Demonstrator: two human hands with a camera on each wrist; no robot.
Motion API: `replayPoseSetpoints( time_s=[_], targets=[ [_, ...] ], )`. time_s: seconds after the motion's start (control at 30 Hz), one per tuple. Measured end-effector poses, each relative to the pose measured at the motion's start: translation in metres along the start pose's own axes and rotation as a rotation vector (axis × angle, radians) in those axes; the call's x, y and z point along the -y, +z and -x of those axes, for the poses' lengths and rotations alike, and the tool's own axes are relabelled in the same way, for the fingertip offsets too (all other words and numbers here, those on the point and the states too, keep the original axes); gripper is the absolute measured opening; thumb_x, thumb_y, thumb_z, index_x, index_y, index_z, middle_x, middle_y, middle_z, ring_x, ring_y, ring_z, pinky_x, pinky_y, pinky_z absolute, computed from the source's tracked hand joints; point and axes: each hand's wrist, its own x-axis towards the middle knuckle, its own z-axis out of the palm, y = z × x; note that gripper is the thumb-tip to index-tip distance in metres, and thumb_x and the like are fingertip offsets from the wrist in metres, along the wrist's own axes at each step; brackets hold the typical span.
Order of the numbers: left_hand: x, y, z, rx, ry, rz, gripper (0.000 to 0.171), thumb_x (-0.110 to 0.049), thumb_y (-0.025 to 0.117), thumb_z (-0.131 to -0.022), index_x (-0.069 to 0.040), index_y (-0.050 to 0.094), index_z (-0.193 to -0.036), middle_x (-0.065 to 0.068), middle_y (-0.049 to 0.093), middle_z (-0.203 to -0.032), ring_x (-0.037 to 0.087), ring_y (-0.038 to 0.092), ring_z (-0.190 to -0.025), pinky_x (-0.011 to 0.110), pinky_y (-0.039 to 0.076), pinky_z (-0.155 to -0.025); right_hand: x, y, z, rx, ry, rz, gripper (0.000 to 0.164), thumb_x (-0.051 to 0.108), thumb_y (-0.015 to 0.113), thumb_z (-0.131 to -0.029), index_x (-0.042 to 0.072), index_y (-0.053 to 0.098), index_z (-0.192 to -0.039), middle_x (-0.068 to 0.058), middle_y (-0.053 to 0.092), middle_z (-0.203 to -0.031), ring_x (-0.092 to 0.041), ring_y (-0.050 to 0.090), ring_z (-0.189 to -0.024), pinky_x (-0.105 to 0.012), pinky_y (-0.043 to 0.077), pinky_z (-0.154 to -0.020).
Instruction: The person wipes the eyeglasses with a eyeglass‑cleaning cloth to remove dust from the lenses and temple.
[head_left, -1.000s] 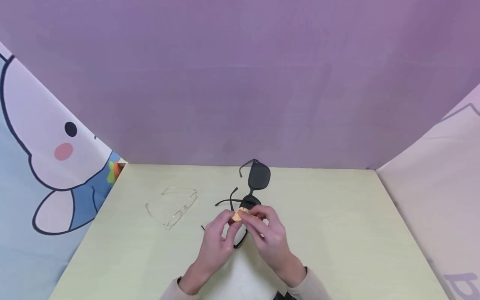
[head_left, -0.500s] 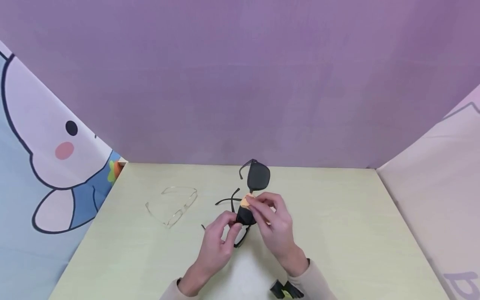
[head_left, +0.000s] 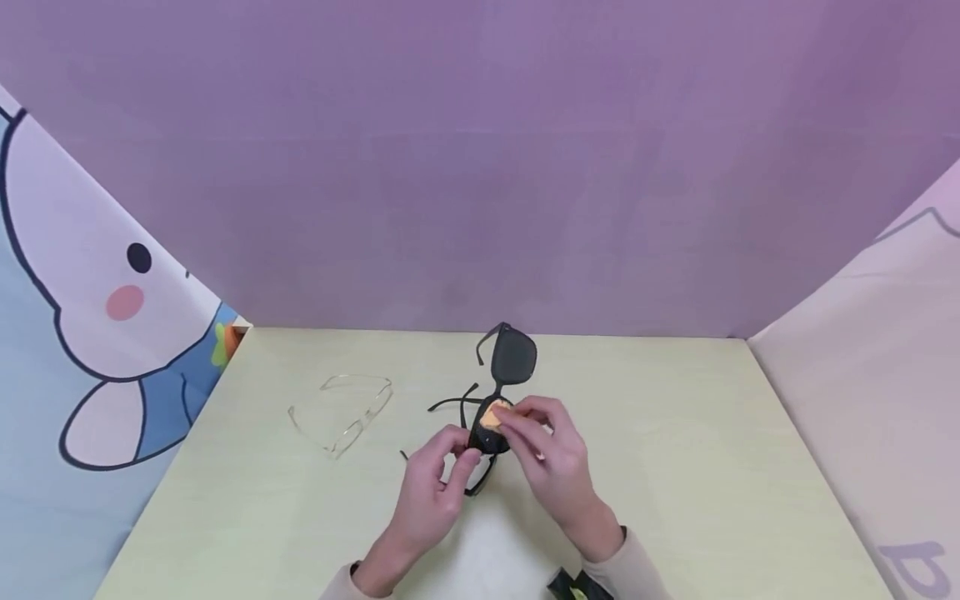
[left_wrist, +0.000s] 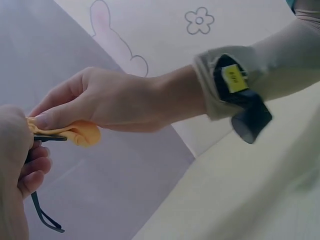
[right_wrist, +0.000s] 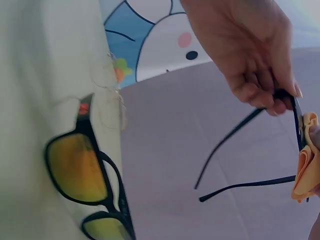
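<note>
My left hand (head_left: 435, 479) pinches a pair of black sunglasses (head_left: 513, 357) at the outer corner of the nearer lens. The frame stands end-on away from me, the farther lens uncovered and both temples unfolded to the left. With thumb and fingers, my right hand (head_left: 555, 454) pinches a small orange cloth (head_left: 491, 414) against the nearer lens. In the left wrist view the folded cloth (left_wrist: 82, 134) wraps over the lens edge, under the right thumb. The right wrist view shows the left hand (right_wrist: 245, 55) at the hinge, with both temples pointing away from the cloth.
Below the held pair, other black-framed glasses (right_wrist: 77, 167) lie on the table, their lenses yellow-orange in the right wrist view. Clear-framed glasses (head_left: 352, 429) lie unfolded to the left. A purple backdrop (head_left: 480, 208) rises behind the table (head_left: 675, 433), with printed panels at both sides.
The cloth in my right hand has gone from beside the left fingers up to the bridge, then back down onto the nearer lens. The left hand keeps its hold; the sunglasses shift slightly.
</note>
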Motion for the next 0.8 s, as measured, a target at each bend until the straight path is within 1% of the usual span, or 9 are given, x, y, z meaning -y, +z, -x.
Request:
replayPoseSetpoints(
  time_s=[0.1,0.17,0.23,0.37,0.5,0.6,0.67,0.8],
  targets=[
    [0.000,0.001,0.001,0.023,0.030,-0.015,0.017,0.008,0.065,-0.094,-0.008,0.063,-0.100,0.000,0.064,-0.084,0.009,0.059,-0.076,0.018,0.052,-0.062,-0.001,-0.001,-0.004,-0.017,0.064,-0.015,0.023,0.014,0.064,-0.103,-0.005,0.076,-0.105,-0.017,0.061,-0.101,-0.020,0.059,-0.077,-0.012,0.048,-0.059],
    [0.000,0.001,0.002,0.026,0.057,-0.021,0.017,0.009,0.065,-0.094,-0.007,0.063,-0.101,0.001,0.063,-0.084,0.010,0.059,-0.076,0.018,0.052,-0.062,0.000,-0.001,-0.006,-0.021,0.073,-0.017,0.022,0.013,0.064,-0.103,-0.005,0.076,-0.107,-0.017,0.061,-0.102,-0.021,0.060,-0.079,-0.014,0.050,-0.061],
    [0.001,0.002,0.002,0.016,0.087,-0.035,0.018,0.010,0.065,-0.093,-0.005,0.063,-0.102,0.002,0.063,-0.083,0.012,0.060,-0.076,0.019,0.053,-0.067,0.001,0.001,-0.008,-0.021,0.063,-0.014,0.021,0.012,0.064,-0.103,-0.005,0.076,-0.108,-0.018,0.061,-0.102,-0.023,0.061,-0.081,-0.017,0.053,-0.065],
    [0.000,0.002,0.001,-0.008,0.103,-0.036,0.018,0.012,0.066,-0.092,-0.003,0.063,-0.102,0.005,0.064,-0.084,0.012,0.059,-0.074,0.019,0.051,-0.067,0.004,0.004,-0.007,-0.005,0.022,0.016,0.022,0.012,0.062,-0.104,-0.005,0.076,-0.108,-0.017,0.061,-0.103,-0.023,0.061,-0.082,-0.020,0.054,-0.070],
    [0.000,0.003,0.000,-0.054,0.085,-0.023,0.020,0.014,0.065,-0.091,-0.002,0.065,-0.103,0.007,0.066,-0.085,0.013,0.058,-0.073,0.018,0.049,-0.065,0.006,0.007,-0.002,0.028,-0.078,0.024,0.022,0.010,0.061,-0.104,-0.006,0.075,-0.107,-0.018,0.061,-0.101,-0.022,0.062,-0.080,-0.019,0.055,-0.070],
    [0.000,0.003,-0.001,-0.068,0.080,-0.012,0.021,0.014,0.065,-0.091,-0.003,0.066,-0.104,0.007,0.067,-0.087,0.014,0.060,-0.074,0.019,0.050,-0.065,0.007,0.008,0.003,0.027,-0.139,0.007,0.021,0.010,0.062,-0.103,-0.007,0.075,-0.104,-0.019,0.061,-0.099,-0.022,0.063,-0.078,-0.019,0.055,-0.068],
    [0.001,0.004,-0.001,-0.063,0.086,-0.009,0.022,0.014,0.065,-0.091,-0.002,0.066,-0.105,0.007,0.068,-0.088,0.014,0.061,-0.075,0.020,0.051,-0.066,0.006,0.008,0.005,0.014,-0.154,-0.001,0.021,0.010,0.063,-0.103,-0.007,0.076,-0.102,-0.020,0.061,-0.098,-0.023,0.062,-0.077,-0.019,0.054,-0.067],
    [0.001,0.006,0.000,-0.052,0.086,-0.012,0.020,0.013,0.065,-0.091,-0.003,0.065,-0.104,0.006,0.067,-0.086,0.013,0.061,-0.074,0.020,0.051,-0.066,0.003,0.005,0.005,-0.013,-0.144,-0.016,0.021,0.010,0.064,-0.102,-0.007,0.076,-0.100,-0.019,0.061,-0.096,-0.023,0.062,-0.076,-0.020,0.054,-0.066]
  ],
)
